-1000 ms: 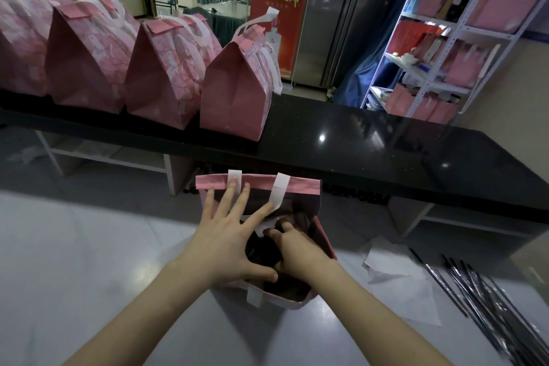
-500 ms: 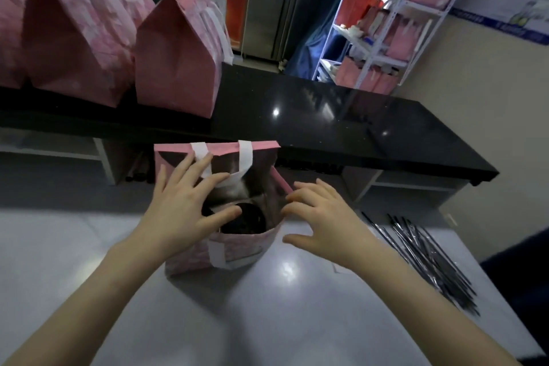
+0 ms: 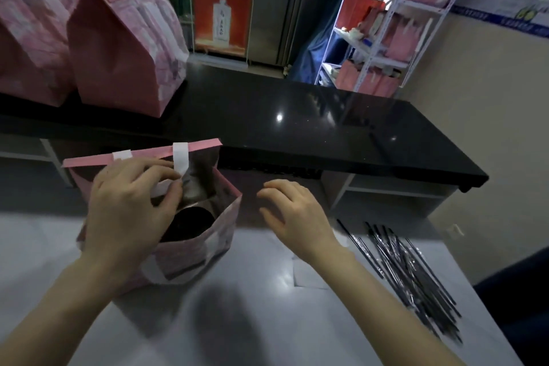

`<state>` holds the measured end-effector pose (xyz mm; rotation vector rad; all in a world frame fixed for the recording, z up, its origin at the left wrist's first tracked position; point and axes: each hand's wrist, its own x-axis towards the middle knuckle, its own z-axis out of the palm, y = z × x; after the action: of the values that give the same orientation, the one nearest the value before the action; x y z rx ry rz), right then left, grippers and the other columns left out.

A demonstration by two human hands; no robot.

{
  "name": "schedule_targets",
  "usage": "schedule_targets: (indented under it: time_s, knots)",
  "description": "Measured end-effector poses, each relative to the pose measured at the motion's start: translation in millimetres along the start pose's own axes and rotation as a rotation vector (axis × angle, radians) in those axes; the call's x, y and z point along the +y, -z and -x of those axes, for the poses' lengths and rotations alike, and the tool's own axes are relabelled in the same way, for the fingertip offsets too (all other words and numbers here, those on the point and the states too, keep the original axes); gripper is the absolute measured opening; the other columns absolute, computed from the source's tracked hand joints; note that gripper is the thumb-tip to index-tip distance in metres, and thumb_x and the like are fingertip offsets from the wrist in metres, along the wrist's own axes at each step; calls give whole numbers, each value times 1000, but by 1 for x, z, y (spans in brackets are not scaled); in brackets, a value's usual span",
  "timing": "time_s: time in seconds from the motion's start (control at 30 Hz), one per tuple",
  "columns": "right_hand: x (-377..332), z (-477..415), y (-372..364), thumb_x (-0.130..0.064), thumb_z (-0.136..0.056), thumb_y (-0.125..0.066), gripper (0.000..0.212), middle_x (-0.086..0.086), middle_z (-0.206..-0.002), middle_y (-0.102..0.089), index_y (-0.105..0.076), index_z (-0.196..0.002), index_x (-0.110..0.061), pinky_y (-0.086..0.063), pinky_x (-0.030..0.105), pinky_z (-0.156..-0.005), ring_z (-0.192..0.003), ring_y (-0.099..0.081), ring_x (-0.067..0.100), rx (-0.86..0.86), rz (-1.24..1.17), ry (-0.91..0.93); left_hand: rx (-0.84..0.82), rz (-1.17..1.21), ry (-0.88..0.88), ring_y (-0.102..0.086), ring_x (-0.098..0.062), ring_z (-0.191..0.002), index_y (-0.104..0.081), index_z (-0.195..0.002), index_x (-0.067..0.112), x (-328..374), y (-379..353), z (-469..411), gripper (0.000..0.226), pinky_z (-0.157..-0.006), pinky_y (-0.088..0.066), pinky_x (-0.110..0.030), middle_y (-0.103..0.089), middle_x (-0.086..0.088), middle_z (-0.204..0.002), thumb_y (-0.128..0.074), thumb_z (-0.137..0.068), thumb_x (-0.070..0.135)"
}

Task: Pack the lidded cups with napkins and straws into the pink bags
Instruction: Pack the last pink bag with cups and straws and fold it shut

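**Pink paper bag (image 3: 205, 246) stands open on white table (image 3: 267, 321), dark lidded cup (image 3: 190, 223) inside**

The person's left hand (image 3: 127, 211) curls over the bag's left rim, thumb and fingers pinching its white strap handle (image 3: 180, 159). The right hand (image 3: 294, 217) hovers just right of the bag, fingers loosely spread, holding nothing. A white paper napkin (image 3: 309, 275) lies beneath that wrist, and black wrapped straws (image 3: 416, 270) lie heaped at near right. Closed pink bags (image 3: 124, 47) stand on the black counter (image 3: 297, 128) beyond.

You stand in a shop's packing area. Closed pink bags (image 3: 118, 47) line a black counter (image 3: 297, 134); a shelf (image 3: 416, 3) holds more bags beside a red banner (image 3: 222, 9) and steel fridge (image 3: 291, 9).
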<state>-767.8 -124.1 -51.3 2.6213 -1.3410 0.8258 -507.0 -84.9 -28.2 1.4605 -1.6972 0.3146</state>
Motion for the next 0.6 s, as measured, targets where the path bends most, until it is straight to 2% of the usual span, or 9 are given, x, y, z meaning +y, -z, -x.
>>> schedule_targets:
  time_s: [0.07,0.13,0.2,0.27,0.33,0.43,0.53,0.6]
  knots:
    - [40,19,4,-19,-89,-63,22,2,-115,-62,-68,-110,-14,-46,37,-90,-104,-57,23,-126,2,-133,34,69,-49,-61,-26,-87,-71,-84,9,35,-10,5,15,-76,-46,-46,-68,-5,-91,-60,-85,20]
    - [79,41,1,-26,-91,-58,29,-3,-124,-56,-62,-120,-21,-41,35,-93,-111,-51,22,-346,33,-278,-25,148,-158,-60,-23,-84,-70,-82,10,71,-31,13,11,-73,-47,-42,-67,-3,-89,-62,-86,17]
    - [110,61,-6,-32,-91,-57,35,-4,-130,-52,-56,-125,-27,-39,32,-93,-118,-47,20,-508,61,-356,-161,211,-291,-59,-20,-81,-69,-81,11,102,-61,25,7,-70,-47,-38,-65,0,-86,-65,-85,15]
    - [133,76,-16,-36,-89,-60,41,-4,-132,-50,-53,-128,-29,-38,32,-93,-122,-46,21,-594,64,-395,-363,240,-365,-59,-21,-78,-68,-81,12,122,-100,40,4,-65,-49,-38,-64,1,-82,-67,-84,15]
    - [150,87,-26,-37,-86,-64,48,-3,-132,-50,-50,-131,-29,-38,32,-95,-123,-45,21,-645,36,-432,-586,247,-278,-60,-23,-84,-69,-89,13,133,-141,55,7,-68,-51,-38,-66,0,-88,-67,-85,18]
    - [166,100,-42,-36,-80,-70,54,-1,-128,-52,-51,-131,-27,-38,32,-97,-122,-45,22,-661,10,-454,-843,176,-36,-55,-16,-109,-63,-117,22,137,-197,72,31,-89,-45,-32,-62,6,-113,-61,-88,31]
    - [176,115,-55,-37,-78,-70,53,-1,-124,-55,-53,-127,-28,-36,34,-96,-120,-45,22,-609,44,-472,-945,212,199,-53,-15,-112,-52,-132,22,136,-236,82,55,-95,-44,-31,-56,4,-121,-70,-81,33]
    - [181,124,-59,-39,-78,-68,48,-3,-120,-56,-55,-123,-30,-34,34,-93,-117,-44,22,-599,64,-479,-952,224,287,-55,-17,-106,-53,-130,19,136,-252,87,58,-91,-45,-29,-58,0,-116,-73,-77,29]
